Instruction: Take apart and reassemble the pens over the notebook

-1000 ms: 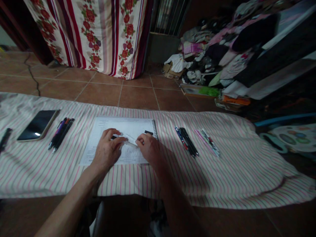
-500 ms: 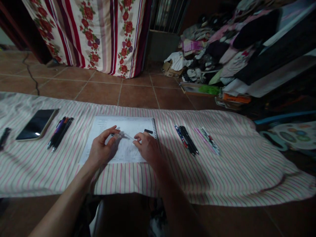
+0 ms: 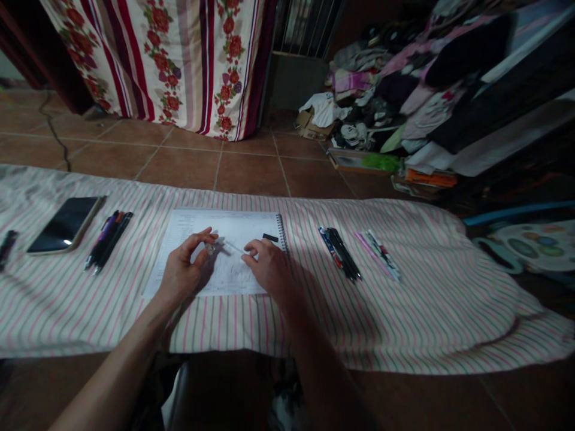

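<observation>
A spiral notebook (image 3: pixel 233 227) lies open on a striped cloth (image 3: pixel 404 299). Both hands are over its page. My left hand (image 3: pixel 184 272) pinches one end of a clear pen (image 3: pixel 224 244) between thumb and forefinger, lifted slightly off the paper. My right hand (image 3: pixel 269 269) rests on the page by the pen's other end, fingers curled; whether it grips the pen I cannot tell. A small black pen cap (image 3: pixel 270 237) lies on the page near the spiral binding.
A phone (image 3: pixel 65 224) and a bunch of pens (image 3: pixel 109 240) lie to the left; a dark object (image 3: pixel 8 246) is at the far left. More pens (image 3: pixel 340 254) and a pink-white bundle (image 3: pixel 378 255) lie right. Clothes pile (image 3: pixel 395 90) and floral curtain (image 3: pixel 188 60) stand behind.
My left hand has turned and lifted, thumb and forefinger now pinching the pen's end. My right hand has shifted slightly back on the page. The view has drifted a little.
</observation>
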A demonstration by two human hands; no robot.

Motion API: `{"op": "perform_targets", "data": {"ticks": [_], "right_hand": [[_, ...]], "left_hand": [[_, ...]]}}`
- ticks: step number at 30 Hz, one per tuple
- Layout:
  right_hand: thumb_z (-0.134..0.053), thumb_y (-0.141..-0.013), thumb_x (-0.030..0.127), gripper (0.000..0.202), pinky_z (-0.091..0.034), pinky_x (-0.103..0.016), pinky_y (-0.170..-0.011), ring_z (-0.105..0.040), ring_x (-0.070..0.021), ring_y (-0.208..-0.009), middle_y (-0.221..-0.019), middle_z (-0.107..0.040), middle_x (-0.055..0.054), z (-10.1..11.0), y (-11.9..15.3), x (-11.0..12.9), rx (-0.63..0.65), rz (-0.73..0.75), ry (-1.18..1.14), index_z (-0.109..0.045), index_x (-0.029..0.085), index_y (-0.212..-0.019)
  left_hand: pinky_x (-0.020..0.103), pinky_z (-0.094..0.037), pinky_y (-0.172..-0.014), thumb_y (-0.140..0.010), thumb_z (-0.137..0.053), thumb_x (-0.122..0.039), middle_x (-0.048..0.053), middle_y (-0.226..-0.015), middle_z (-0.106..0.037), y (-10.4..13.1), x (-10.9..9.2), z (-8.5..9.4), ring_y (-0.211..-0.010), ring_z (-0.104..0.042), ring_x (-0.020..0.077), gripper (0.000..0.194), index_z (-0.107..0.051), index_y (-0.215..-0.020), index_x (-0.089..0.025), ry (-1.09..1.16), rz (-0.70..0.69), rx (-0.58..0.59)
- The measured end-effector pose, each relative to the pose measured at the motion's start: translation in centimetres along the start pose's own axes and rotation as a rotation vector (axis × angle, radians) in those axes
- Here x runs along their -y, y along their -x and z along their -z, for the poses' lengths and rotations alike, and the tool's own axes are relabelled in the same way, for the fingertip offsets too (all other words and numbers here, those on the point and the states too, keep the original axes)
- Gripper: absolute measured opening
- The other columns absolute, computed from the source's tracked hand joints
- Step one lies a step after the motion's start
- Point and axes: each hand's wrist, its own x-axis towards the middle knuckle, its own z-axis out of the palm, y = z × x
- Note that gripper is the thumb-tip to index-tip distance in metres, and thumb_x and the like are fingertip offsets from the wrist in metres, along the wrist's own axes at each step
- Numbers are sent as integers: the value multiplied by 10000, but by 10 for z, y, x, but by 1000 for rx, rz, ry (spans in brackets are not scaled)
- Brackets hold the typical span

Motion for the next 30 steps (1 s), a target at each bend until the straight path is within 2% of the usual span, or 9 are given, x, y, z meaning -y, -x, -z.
{"op": "perform_targets", "data": {"ticks": [10,21,24,30], "right_hand": [[-558,-831,221,96,-399,-251,-693,-607,-155,-787,-832,-661,-37,-9,-1,-1,-55,27,52,-623,192,-895],[-566,-827,231,98,-396,-253,-678,-613,-154,-771,-831,-670,-33,-10,-2,-1,-57,18,46,-595,195,-914],[-574,-824,238,95,-397,-251,-682,-616,-152,-778,-833,-671,-33,-10,-2,-1,-54,13,40,-598,198,-907],[-582,-829,269,95,-402,-250,-679,-623,-155,-773,-816,-683,-36,-8,-2,-1,-42,0,18,-614,194,-879]], "left_hand": [[450,-345,-1068,-814,-526,-175,71,-1074,-677,0,-1,-1,-1219,-510,201,111,-583,-904,-208,43,30,-15],[434,-385,-1035,-805,-541,-207,77,-1099,-670,0,-3,-2,-1140,-571,208,126,-603,-915,-205,-30,47,-54],[458,-402,-1019,-797,-524,-179,70,-1067,-676,0,-6,-2,-1132,-571,217,148,-614,-911,-204,-151,-25,-19],[477,-449,-977,-796,-440,-95,89,-1053,-671,1,-4,-1,-1201,-501,241,277,-646,-958,-186,-346,-330,138]]}}
